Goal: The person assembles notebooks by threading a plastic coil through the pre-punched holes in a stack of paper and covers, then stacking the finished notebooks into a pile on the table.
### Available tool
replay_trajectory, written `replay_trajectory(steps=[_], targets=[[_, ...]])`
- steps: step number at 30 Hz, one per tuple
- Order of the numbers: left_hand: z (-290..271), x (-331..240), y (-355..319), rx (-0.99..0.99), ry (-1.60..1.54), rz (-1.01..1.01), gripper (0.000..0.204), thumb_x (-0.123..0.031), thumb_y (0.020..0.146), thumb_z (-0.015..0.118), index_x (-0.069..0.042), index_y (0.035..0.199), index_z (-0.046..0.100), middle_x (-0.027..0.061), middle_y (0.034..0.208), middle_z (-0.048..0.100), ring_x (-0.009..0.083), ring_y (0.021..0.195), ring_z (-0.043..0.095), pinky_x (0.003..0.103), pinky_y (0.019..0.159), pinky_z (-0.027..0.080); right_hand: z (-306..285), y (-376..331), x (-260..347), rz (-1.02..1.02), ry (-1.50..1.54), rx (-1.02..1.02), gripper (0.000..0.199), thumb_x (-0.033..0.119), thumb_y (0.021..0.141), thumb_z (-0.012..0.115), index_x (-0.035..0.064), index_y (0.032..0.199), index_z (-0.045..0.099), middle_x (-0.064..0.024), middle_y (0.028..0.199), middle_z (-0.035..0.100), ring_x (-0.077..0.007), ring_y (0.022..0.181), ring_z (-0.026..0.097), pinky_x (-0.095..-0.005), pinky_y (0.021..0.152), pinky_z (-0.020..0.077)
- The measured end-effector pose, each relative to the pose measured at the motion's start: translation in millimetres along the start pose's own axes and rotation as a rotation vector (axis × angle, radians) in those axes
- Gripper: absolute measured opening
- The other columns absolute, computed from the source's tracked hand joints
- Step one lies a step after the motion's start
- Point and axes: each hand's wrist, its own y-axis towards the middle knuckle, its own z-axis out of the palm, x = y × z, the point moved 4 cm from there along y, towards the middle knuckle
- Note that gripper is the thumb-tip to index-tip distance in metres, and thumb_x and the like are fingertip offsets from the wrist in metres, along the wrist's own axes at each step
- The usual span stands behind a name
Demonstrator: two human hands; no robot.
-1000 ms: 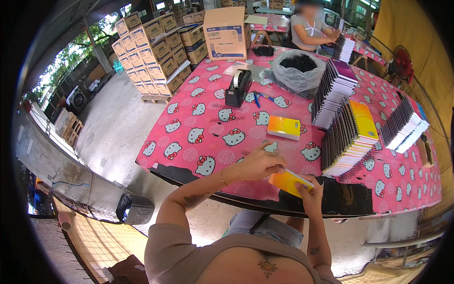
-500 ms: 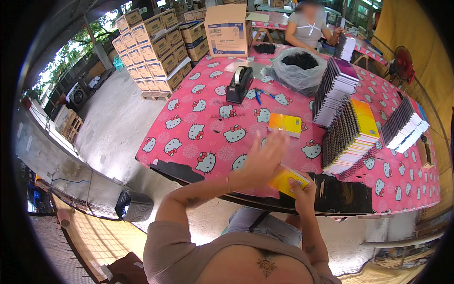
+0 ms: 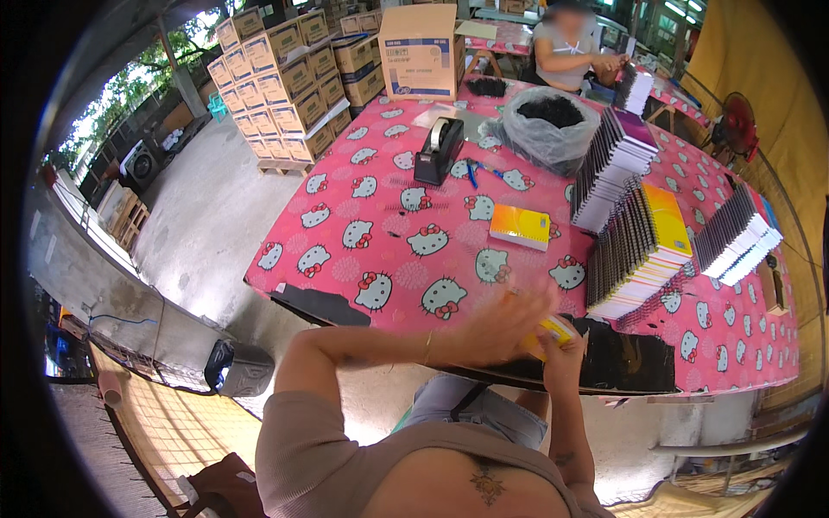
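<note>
My right hand [image 3: 563,358] grips a small yellow notebook [image 3: 553,331] at the table's near edge, thumb on its cover. Close against the notebook's left side is my left hand [image 3: 505,326], fingers stretched out and somewhat blurred, covering part of it. Whether the left palm presses on the notebook's edge I cannot tell. A second small yellow-orange notebook [image 3: 520,226] lies flat on the pink cartoon-print tablecloth [image 3: 345,272], beyond my hands. To the right stands a tall stack of spiral-bound yellow notebooks [image 3: 643,246] with black coils.
Behind that stack rise purple-covered notebooks [image 3: 613,160]; more spiral notebooks [image 3: 738,229] stand far right. A black tape dispenser [image 3: 439,154], pens [image 3: 473,173] and a plastic bag of black coils [image 3: 551,129] occupy the far side, near a cardboard box [image 3: 420,56]. A co-worker [image 3: 566,52] sits beyond.
My left hand has swept down and nearer, from above the notebook to its left side. The held notebook is now tilted more and partly covered. The co-worker's hands have shifted.
</note>
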Motion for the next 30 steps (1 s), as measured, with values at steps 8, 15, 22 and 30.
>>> replay_trajectory(steps=[8,15,22,30], targets=[[-7.8,0.0,5.5,-0.118,-0.043,-0.108,0.082,-0.053,0.094,0.052,0.006,0.148,0.034,0.0234,0.157,0.033,0.0354,0.149,0.027,0.058,0.117,0.02,-3.4,1.1,19.7,-0.023,-0.022,-0.081,0.024,0.011,0.092,0.071,-0.002,0.112,0.067,-0.0006,0.093,0.068,-0.0052,0.08,0.06,-0.0206,0.069,0.0488],[27.3,-16.8,-21.5,-0.054,-0.281,0.01,0.08,-0.052,0.096,0.049,0.007,0.148,0.034,0.0266,0.156,0.031,0.0396,0.148,0.026,0.061,0.117,0.016,-7.3,4.0,8.6,0.053,-0.035,-0.067,0.029,0.01,0.093,0.069,-0.0031,0.119,0.066,-0.0031,0.098,0.069,-0.0069,0.087,0.061,-0.0222,0.076,0.0503],[29.9,-5.1,-16.1,-0.12,-0.293,0.002,0.079,-0.046,0.093,0.058,0.005,0.148,0.034,0.026,0.156,0.032,0.0387,0.147,0.028,0.061,0.117,0.017,-8.9,14.6,-3.4,-0.001,0.033,-0.048,0.026,0.005,0.093,0.069,-0.0014,0.118,0.067,-0.0043,0.105,0.072,-0.0081,0.094,0.064,-0.0249,0.08,0.0535],[50.3,43.2,12.2,0.064,-0.377,-0.041,0.047,-0.032,0.096,0.058,0.001,0.129,0.055,0.0174,0.132,0.057,0.0311,0.127,0.052,0.058,0.114,0.024,-14.2,35.0,-49.1,0.035,-0.173,0.205,0.026,0.002,0.092,0.066,-0.0014,0.118,0.068,-0.0058,0.101,0.073,-0.0094,0.09,0.065,-0.0253,0.083,0.052]])
